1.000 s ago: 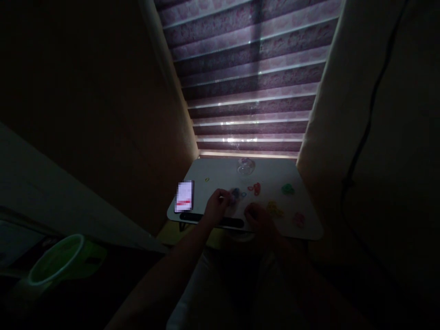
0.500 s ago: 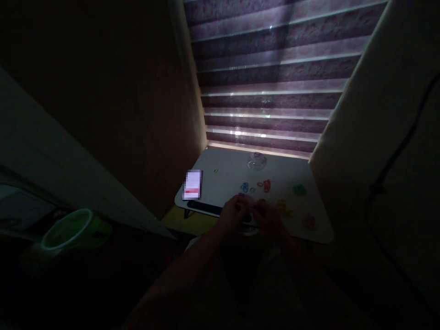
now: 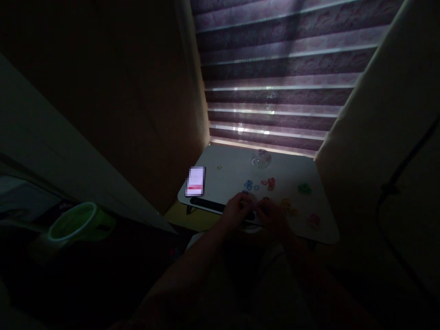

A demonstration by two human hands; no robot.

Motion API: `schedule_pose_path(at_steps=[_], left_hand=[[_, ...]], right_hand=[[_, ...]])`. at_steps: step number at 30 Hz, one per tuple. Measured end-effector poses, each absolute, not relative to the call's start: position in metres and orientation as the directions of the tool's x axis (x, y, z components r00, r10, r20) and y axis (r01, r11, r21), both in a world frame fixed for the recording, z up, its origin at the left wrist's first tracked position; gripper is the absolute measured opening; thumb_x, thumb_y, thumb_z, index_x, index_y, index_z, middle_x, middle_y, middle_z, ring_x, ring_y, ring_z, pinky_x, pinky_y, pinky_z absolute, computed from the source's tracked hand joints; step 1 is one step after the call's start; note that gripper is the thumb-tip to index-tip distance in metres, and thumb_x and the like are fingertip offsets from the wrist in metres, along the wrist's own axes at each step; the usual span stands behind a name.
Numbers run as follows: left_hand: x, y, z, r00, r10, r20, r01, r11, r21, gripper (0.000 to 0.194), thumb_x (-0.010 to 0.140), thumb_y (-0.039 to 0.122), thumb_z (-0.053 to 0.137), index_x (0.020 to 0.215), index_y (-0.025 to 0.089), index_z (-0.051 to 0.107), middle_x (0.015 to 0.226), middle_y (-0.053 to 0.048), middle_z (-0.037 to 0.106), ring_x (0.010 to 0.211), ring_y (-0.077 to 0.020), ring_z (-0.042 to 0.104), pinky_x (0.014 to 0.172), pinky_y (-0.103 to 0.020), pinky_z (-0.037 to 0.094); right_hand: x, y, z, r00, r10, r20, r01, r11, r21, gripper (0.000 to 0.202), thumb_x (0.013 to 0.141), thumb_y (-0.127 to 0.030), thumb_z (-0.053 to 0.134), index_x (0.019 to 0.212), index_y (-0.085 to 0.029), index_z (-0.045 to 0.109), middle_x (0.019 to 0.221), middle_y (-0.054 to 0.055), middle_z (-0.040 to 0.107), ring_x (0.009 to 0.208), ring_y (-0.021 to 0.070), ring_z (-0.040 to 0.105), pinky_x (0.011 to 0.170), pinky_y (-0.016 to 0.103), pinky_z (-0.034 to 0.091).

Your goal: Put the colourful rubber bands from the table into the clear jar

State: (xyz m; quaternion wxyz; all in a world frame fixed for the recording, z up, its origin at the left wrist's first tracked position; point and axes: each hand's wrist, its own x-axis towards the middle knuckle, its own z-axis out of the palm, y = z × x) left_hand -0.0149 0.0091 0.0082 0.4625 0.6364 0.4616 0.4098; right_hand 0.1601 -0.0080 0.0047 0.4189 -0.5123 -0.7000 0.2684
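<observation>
Both my hands are close together over the near edge of a small white table (image 3: 237, 160). The fingers of my left hand (image 3: 238, 207) are curled and closed; my right hand (image 3: 270, 211) faces it, also with bent, closed fingers. Whatever lies between the fingertips is too dark and small to make out. Just beyond them are blue rings (image 3: 248, 184) and red rings (image 3: 271, 183), which look like small elastic bands. To the right lie a yellow pile (image 3: 288, 206), a green pile (image 3: 304, 188) and a pink pile (image 3: 313, 221).
A clear round container (image 3: 261, 158) stands near the table's back edge. A lit phone (image 3: 195, 181) lies at the left, behind a dark slot (image 3: 208, 205). One yellowish ring (image 3: 219, 167) rests apart. A green bucket (image 3: 82, 222) stands lower left; a striped blind (image 3: 275, 87) hangs behind.
The view has shifted slightly, so the table sits a little further right and higher. My hands stay together at the same place, with only small finger movement.
</observation>
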Motion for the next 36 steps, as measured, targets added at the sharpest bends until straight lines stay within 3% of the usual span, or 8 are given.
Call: schedule_pose_path(at_steps=[11, 20, 28, 36], left_hand=[[-0.020, 0.008, 0.005, 0.370, 0.921, 0.124, 0.322, -0.252, 0.912, 0.028, 0.080, 0.031, 0.072, 0.105, 0.019, 0.067, 0.086, -0.002, 0.072, 0.076, -0.0163, 0.066, 0.068, -0.024, 0.051], [-0.016, 0.007, 0.015, 0.285, 0.953, 0.098, 0.332, -0.194, 0.923, 0.021, 0.082, 0.038, 0.070, 0.087, 0.018, 0.065, 0.077, -0.001, 0.072, 0.068, -0.0147, 0.065, 0.061, -0.023, 0.048], [-0.015, 0.009, 0.009, 0.270, 0.960, 0.077, 0.337, -0.169, 0.926, 0.016, 0.083, 0.033, 0.067, 0.088, 0.019, 0.062, 0.072, 0.001, 0.069, 0.065, -0.0146, 0.064, 0.058, -0.022, 0.046], [-0.016, 0.009, 0.010, 0.267, 0.961, 0.079, 0.330, -0.168, 0.929, 0.023, 0.083, 0.040, 0.068, 0.091, 0.019, 0.063, 0.072, 0.000, 0.069, 0.066, -0.0155, 0.064, 0.060, -0.024, 0.048]], right_hand=[[0.163, -0.007, 0.002, -0.086, 0.942, 0.324, 0.509, 0.321, -0.799, 0.022, 0.088, -0.039, 0.058, 0.074, -0.022, 0.056, 0.069, 0.001, 0.061, 0.063, 0.0146, 0.056, 0.060, 0.026, 0.043], [0.162, -0.010, 0.003, -0.087, 0.944, 0.318, 0.480, 0.319, -0.817, 0.024, 0.087, -0.043, 0.059, 0.075, -0.023, 0.054, 0.063, -0.001, 0.056, 0.058, 0.0139, 0.052, 0.055, 0.027, 0.039], [0.164, -0.009, -0.002, -0.151, 0.933, 0.326, 0.452, 0.358, -0.817, 0.021, 0.088, -0.041, 0.059, 0.078, -0.022, 0.058, 0.067, 0.000, 0.059, 0.059, 0.0132, 0.054, 0.055, 0.025, 0.040], [0.164, -0.009, 0.000, -0.163, 0.927, 0.336, 0.491, 0.372, -0.788, 0.025, 0.091, -0.042, 0.058, 0.076, -0.021, 0.060, 0.066, 0.001, 0.061, 0.060, 0.0136, 0.053, 0.055, 0.025, 0.040]])
